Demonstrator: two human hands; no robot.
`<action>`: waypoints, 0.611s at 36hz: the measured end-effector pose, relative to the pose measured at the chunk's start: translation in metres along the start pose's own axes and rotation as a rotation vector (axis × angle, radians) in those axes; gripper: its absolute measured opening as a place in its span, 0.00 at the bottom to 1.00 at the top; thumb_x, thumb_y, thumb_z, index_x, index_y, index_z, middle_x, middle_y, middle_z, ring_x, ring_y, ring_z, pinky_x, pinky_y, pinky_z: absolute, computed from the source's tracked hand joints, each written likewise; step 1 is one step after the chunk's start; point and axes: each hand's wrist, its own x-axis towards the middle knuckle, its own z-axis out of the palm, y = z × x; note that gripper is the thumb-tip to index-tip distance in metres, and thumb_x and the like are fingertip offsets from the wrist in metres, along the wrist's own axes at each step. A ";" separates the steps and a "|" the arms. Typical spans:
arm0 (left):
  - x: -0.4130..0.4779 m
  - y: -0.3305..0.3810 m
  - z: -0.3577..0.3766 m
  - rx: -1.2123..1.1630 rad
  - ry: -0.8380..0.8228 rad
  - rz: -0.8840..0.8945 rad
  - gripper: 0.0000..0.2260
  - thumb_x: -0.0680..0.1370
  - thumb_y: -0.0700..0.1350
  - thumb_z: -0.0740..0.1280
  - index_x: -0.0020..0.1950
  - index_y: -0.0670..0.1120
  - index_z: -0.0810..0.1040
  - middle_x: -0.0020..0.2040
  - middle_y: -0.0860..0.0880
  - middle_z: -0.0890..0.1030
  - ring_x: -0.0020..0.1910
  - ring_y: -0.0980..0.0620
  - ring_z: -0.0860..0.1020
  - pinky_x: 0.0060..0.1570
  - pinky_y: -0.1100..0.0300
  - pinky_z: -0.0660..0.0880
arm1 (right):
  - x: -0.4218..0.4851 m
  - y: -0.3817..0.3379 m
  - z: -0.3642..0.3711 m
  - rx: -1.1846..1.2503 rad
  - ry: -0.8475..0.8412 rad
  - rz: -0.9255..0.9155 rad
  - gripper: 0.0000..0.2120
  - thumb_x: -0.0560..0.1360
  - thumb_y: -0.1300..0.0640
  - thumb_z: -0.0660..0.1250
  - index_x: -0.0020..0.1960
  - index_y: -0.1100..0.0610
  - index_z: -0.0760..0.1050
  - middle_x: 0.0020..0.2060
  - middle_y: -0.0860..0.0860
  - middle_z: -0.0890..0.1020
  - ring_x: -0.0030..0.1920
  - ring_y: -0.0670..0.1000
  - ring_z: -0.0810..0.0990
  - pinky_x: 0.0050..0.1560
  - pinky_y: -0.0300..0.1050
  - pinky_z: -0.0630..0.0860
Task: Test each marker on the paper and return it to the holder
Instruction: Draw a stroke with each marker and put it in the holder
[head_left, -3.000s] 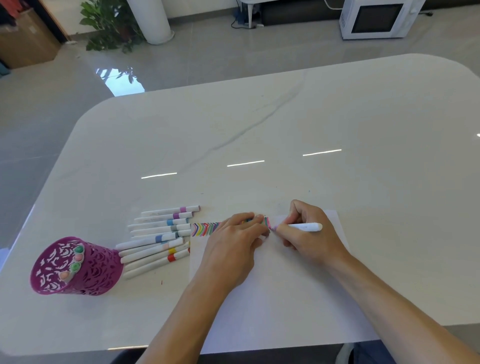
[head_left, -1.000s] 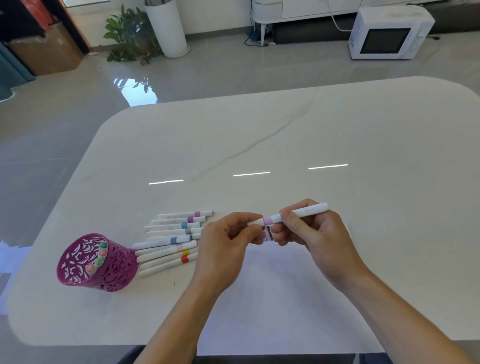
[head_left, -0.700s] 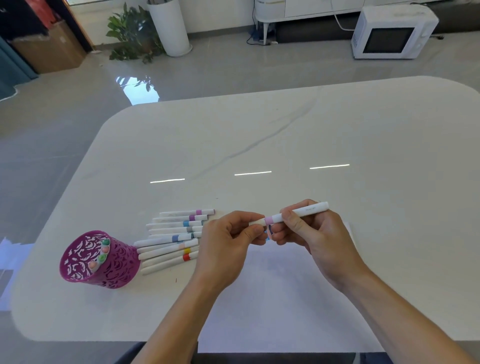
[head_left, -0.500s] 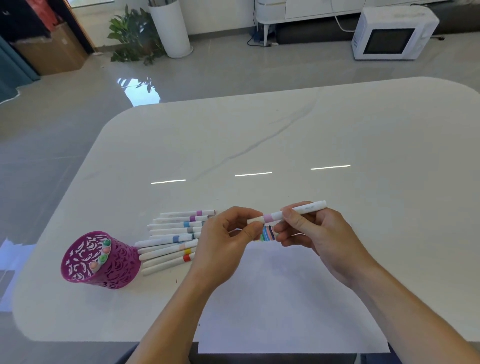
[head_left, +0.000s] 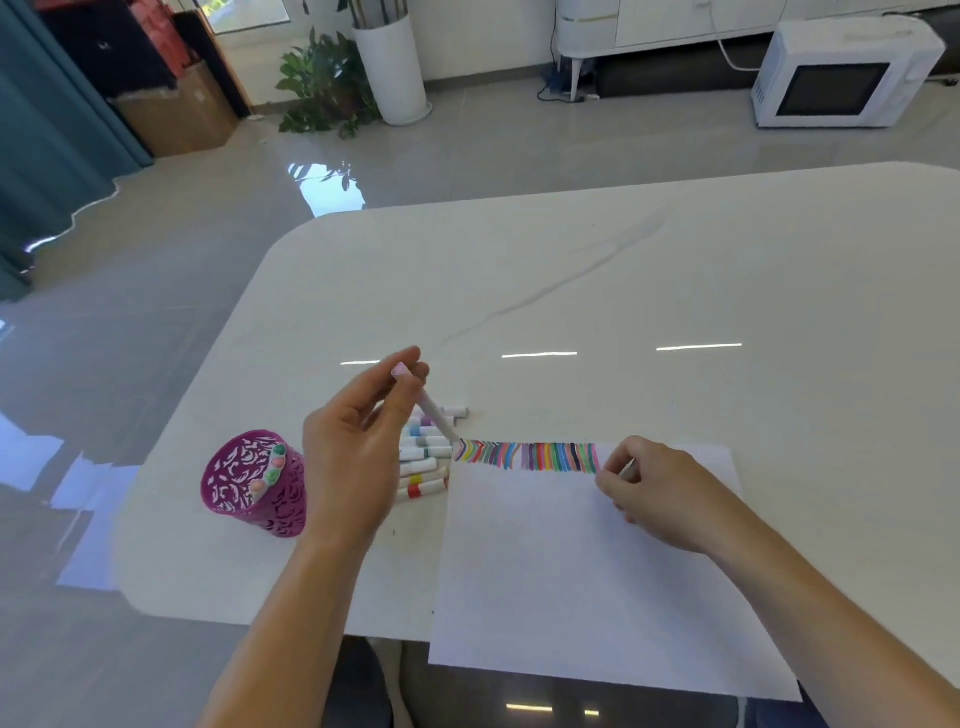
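Left hand (head_left: 353, 457) pinches a marker (head_left: 434, 413) above loose markers (head_left: 423, 470), beside holder (head_left: 244, 493). Right hand (head_left: 660, 493) on paper (head_left: 571, 571), fingers curled, contents unclear.

A white desk (head_left: 675, 270) with rounded corners and a grey vein mirrors three thin strips of light (head_left: 540, 355). Around it lies a glossy grey tiled floor (head_left: 156, 322) with a bright window reflection (head_left: 332, 187). At the far wall, a leafy plant (head_left: 317, 83) stands beside a tall white pot (head_left: 395, 67). A cardboard box (head_left: 176, 114) and a teal curtain (head_left: 47, 135) are on the left. A white microwave (head_left: 841, 73) sits on the floor near a white cabinet (head_left: 665, 26).
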 end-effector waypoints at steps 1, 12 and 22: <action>0.000 0.002 -0.005 0.040 0.021 0.037 0.09 0.80 0.46 0.69 0.57 0.58 0.84 0.54 0.52 0.86 0.58 0.54 0.83 0.54 0.68 0.77 | 0.000 0.001 0.002 -0.054 0.002 -0.004 0.05 0.81 0.47 0.65 0.49 0.48 0.75 0.46 0.45 0.83 0.48 0.50 0.83 0.49 0.47 0.79; 0.003 0.015 -0.063 0.619 0.286 0.386 0.12 0.83 0.46 0.64 0.65 0.49 0.81 0.56 0.58 0.78 0.54 0.56 0.79 0.52 0.71 0.74 | 0.001 0.001 0.009 -0.115 0.030 -0.035 0.05 0.81 0.47 0.64 0.49 0.47 0.74 0.46 0.44 0.82 0.46 0.48 0.81 0.39 0.43 0.72; 0.006 0.006 -0.090 0.775 0.298 0.271 0.11 0.81 0.44 0.68 0.62 0.54 0.81 0.53 0.62 0.79 0.48 0.61 0.80 0.47 0.75 0.72 | 0.004 0.001 0.010 -0.144 0.027 -0.027 0.05 0.81 0.46 0.64 0.50 0.47 0.74 0.48 0.44 0.82 0.47 0.48 0.81 0.39 0.43 0.72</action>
